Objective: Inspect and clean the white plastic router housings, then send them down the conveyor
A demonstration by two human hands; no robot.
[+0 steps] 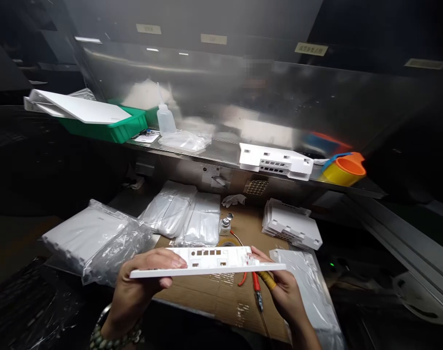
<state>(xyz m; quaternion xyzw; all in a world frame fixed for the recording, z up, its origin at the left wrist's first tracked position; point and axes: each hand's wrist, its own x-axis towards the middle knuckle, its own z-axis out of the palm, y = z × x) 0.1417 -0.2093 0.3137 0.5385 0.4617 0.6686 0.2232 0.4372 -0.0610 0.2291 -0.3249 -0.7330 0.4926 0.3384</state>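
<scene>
Both my hands hold a white plastic housing panel [207,267] edge-on above the cardboard, its row of square cutouts facing me. My left hand [144,272] is closed on its left end, fingers over the top and the thumb tip showing below. A beaded bracelet [114,335] circles that wrist. At the right end my right hand [280,287] is closed on the panel, with a yellow wrap [267,280] around one digit. Close to the right hand, a red-handled tool with a metal end [257,287] lies partly behind the panel.
Bagged white panels [93,233] lie left, clear plastic bags [201,218] behind, and stacked housings [292,223] at right. A small metal-lidded bottle [225,224] stands mid-table. The shelf carries a green bin [130,127], a squeeze bottle [165,120], another housing [276,161] and a yellow-orange cup [343,170].
</scene>
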